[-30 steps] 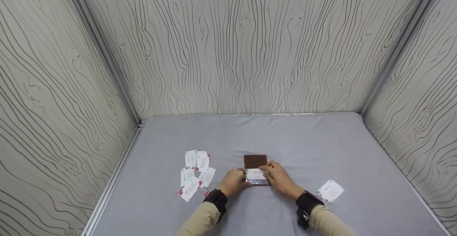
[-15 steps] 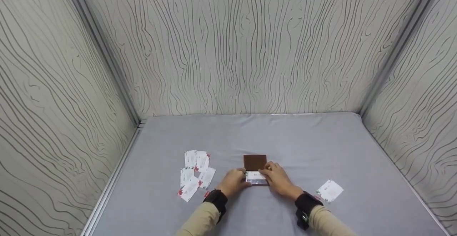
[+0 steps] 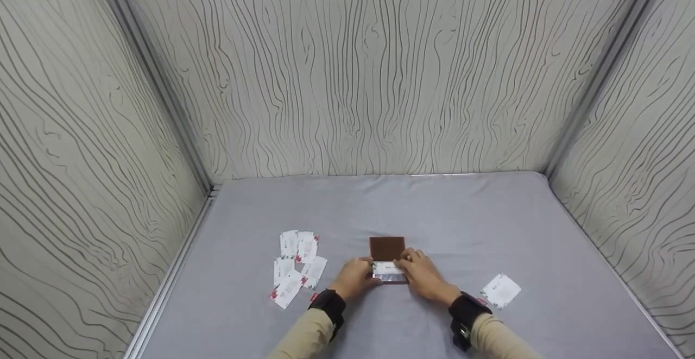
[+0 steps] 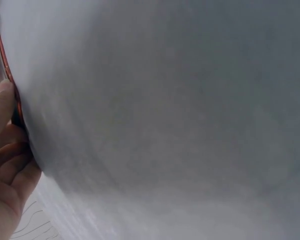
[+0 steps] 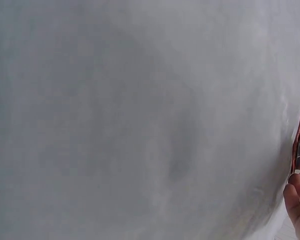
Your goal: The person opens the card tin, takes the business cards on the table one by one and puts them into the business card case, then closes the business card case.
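An unfolded brown card holder (image 3: 387,248) lies on the cloth in the middle of the head view, a clear pocket on its near half. A white business card (image 3: 383,268) with print and a leafy corner sits partly in that pocket. My left hand (image 3: 354,277) grips the holder's left edge, thumb at the near corner; the left wrist view catches this hand (image 4: 7,145) and the holder's reddish edge (image 4: 13,82) at its far left. My right hand (image 3: 426,276) pinches the card at its upper right corner. Only some fingers (image 5: 295,197) show in the right wrist view.
Several white cards with red flowers (image 3: 296,266) lie loosely overlapping on the left. Another white card (image 3: 501,290) lies right of my right wrist. Grey cloth (image 3: 456,212) covers the table, and patterned panels (image 3: 347,76) rise behind and at both sides.
The card has slid toward me, deeper into the clear pocket, and more of the brown far half shows. My right fingers moved down slightly with it; the left hand stayed in place.
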Motion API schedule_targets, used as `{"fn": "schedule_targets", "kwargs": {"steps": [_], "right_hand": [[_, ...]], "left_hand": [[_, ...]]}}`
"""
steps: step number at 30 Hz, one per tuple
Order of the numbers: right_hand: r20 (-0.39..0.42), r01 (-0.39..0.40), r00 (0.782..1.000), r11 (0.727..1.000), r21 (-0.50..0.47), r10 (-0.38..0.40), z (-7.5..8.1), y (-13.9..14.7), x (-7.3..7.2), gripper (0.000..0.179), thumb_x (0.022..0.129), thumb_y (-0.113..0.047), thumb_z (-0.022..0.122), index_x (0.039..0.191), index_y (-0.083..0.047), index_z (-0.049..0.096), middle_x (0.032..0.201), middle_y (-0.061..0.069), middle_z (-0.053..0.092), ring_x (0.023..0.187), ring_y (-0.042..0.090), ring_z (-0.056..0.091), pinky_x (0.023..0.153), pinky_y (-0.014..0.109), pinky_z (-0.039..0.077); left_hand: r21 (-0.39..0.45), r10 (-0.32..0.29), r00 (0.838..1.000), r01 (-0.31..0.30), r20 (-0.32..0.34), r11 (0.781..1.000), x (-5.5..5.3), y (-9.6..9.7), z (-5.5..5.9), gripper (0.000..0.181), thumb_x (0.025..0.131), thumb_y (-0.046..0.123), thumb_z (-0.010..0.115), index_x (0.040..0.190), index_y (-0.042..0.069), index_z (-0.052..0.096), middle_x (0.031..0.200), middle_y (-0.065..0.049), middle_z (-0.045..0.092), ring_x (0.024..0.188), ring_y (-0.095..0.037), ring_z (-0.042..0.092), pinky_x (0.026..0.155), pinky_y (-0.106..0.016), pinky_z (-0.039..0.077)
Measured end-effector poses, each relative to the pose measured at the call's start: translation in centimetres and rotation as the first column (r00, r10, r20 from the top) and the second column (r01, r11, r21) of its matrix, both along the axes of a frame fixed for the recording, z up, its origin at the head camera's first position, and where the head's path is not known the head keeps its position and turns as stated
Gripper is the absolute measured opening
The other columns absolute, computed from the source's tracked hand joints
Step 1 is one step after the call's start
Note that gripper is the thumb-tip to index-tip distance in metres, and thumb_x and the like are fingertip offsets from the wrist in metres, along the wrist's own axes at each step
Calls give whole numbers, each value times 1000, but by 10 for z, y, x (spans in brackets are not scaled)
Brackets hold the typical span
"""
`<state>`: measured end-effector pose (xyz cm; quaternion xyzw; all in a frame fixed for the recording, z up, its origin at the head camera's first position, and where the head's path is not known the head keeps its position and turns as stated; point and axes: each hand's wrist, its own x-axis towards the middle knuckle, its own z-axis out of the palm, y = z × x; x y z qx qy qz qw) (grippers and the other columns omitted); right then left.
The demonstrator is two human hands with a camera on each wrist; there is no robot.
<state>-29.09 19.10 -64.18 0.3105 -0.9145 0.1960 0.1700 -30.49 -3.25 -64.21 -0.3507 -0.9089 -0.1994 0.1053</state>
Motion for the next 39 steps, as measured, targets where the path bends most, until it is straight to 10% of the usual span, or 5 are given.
{"fn": "schedule_targets", "kwargs": {"steps": [12,39], "right_hand": [[-10,-147,989,989,2,147,9,21,-2,18,85,3,69,102,-4,71,108,16,61,91,31,58,77,45,49],[258,-26,966,997,73,6,39,123,8,22,77,-2,77,90,-7,60,85,-1,55,77,20,56,68,39,48]], "left_hand": [[28,13,996,-16,91,999,0,0,0,19,79,19,82,85,5,70,78,3,63,65,-8,51,59,-25,44],[29,-32,999,31,36,999,0,-3,-2,16,80,19,81,80,5,73,82,1,63,68,-9,55,64,-25,46]]}}
